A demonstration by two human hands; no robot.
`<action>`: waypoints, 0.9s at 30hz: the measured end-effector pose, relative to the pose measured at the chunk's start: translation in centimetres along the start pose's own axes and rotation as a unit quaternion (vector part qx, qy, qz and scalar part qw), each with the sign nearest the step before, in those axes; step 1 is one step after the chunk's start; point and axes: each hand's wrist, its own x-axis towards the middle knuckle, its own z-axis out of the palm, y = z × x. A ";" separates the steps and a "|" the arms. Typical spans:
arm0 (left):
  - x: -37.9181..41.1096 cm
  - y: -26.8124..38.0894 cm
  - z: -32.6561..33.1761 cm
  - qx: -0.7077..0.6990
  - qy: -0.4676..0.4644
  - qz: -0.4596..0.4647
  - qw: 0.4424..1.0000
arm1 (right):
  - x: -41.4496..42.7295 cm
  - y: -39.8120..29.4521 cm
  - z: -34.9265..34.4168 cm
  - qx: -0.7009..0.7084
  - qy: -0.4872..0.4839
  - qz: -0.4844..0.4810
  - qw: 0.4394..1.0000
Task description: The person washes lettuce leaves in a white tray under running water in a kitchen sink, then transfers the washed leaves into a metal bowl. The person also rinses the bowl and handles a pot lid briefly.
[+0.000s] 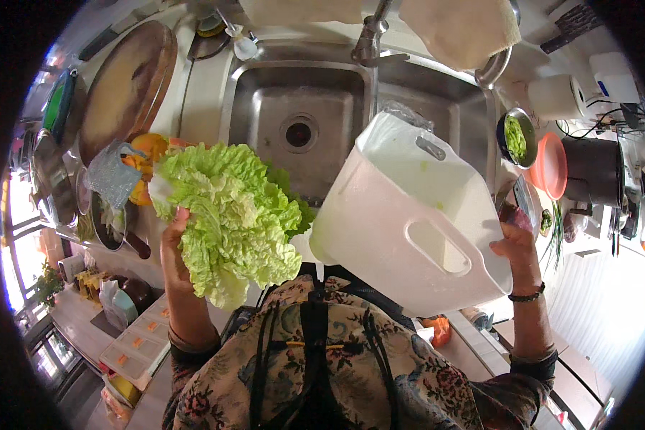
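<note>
My left hand (176, 244) grips a large bunch of light green leafy lettuce or cabbage (236, 220) over the front left of the sink. With my right hand (516, 244) I hold the rim of a white plastic tub (365, 231), tilted so that part of its inside shows. Small green bits cling to the inner wall. Oval handle holes pierce two of its sides. Behind the leaves and the tub lies a steel double sink (322, 140), its left basin showing a drain. Darker green leaves (301, 212) show at the right edge of the bunch.
A faucet (368, 43) stands behind the sink. To the left are a round wooden board (123, 86), orange-yellow items (149, 145) and a pan (107, 223). On the right are a bowl of cut greens (516, 137), a pink basin (552, 166), a knife blade (524, 196) and a paper roll (556, 97).
</note>
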 end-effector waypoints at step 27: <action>1.0 -2.5 -1.3 -0.065 -0.008 -0.080 0.995 | 7.7 -10.9 3.6 -0.866 -0.005 -0.195 0.460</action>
